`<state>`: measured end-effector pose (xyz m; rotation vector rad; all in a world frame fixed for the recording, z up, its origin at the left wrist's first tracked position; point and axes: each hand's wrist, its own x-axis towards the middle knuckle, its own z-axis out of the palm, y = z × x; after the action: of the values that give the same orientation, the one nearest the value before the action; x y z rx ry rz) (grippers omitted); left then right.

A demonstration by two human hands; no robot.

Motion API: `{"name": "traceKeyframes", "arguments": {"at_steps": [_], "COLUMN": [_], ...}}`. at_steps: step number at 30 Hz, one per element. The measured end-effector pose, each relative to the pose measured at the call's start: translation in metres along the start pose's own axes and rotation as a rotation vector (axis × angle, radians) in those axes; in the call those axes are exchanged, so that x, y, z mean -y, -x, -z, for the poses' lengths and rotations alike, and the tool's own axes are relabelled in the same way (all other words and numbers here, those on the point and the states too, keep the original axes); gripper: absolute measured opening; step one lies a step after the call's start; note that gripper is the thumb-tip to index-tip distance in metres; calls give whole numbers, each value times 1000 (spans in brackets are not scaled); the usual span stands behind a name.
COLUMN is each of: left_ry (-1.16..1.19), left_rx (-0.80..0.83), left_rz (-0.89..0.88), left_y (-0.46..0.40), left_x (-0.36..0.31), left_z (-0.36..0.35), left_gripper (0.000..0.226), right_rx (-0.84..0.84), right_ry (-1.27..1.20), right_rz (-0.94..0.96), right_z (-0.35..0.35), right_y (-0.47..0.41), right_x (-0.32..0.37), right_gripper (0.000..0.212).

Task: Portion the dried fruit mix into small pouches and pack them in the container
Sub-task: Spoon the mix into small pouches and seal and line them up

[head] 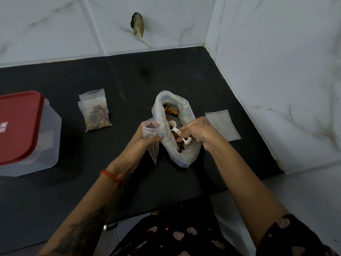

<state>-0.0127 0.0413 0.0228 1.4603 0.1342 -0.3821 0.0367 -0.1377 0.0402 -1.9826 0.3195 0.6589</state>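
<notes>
A large clear bag (186, 150) of dried fruit mix (170, 110) lies open on the black counter (110, 85). My right hand (198, 133) pinches the handle of a small white scoop (178, 130), whose bowl sits inside the bag's mouth. My left hand (143, 141) grips an empty small pouch (152, 145), held open just left of the bag. Filled pouches (95, 112) lie stacked at the left. The clear container (46, 145) with its red lid (17, 126) stands at the far left.
A stack of empty pouches (222, 127) lies right of the bag, near the tiled wall (276, 71). The counter's front edge runs just before my body. A dark chip marks the back wall tile (138, 24).
</notes>
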Motion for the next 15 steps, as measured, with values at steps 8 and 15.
{"name": "traceKeyframes", "arguments": {"at_steps": [8,15], "left_ry": [-107,-134], "left_rx": [36,56], "left_rz": [-53,-67], "left_y": [1,1], "left_x": [-1,-3], "left_z": [-5,-6], "left_gripper": [39,39], "right_rx": [-45,-50], "right_ry": [22,89], "right_rz": [-3,16], "right_z": [-7,-9], "right_y": [-1,0], "right_x": [-6,1], "right_gripper": [14,14]}}
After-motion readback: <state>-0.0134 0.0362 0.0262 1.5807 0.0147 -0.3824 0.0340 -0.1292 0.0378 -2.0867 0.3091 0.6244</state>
